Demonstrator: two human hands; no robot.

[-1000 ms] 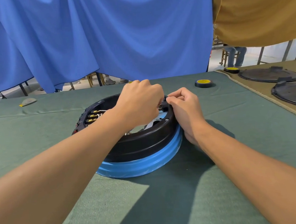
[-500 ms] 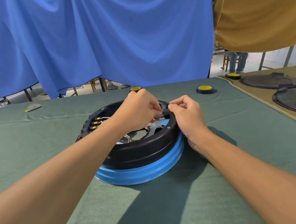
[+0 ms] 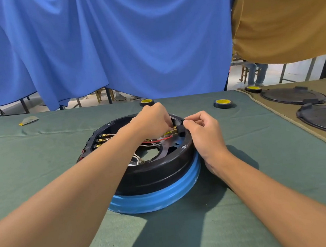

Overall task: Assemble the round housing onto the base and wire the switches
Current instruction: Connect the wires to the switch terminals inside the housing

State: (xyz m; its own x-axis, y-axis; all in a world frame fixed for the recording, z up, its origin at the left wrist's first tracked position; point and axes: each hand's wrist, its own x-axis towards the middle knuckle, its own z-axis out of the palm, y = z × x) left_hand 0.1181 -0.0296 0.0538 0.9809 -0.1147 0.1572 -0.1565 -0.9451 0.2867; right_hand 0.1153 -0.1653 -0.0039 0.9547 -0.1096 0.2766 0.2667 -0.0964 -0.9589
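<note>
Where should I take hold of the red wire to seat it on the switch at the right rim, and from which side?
Probably pinch the red wire right behind its brass terminal, coming from inside the black housing. The switch sits on the right inner wall with its tabs pointing inward, and the right hand pinches it from outside. The wire's slack middle would just bend.

Left hand [image 3: 149, 121], right hand [image 3: 204, 133] close together, fingers [image 3: 195, 123] curled.
</note>
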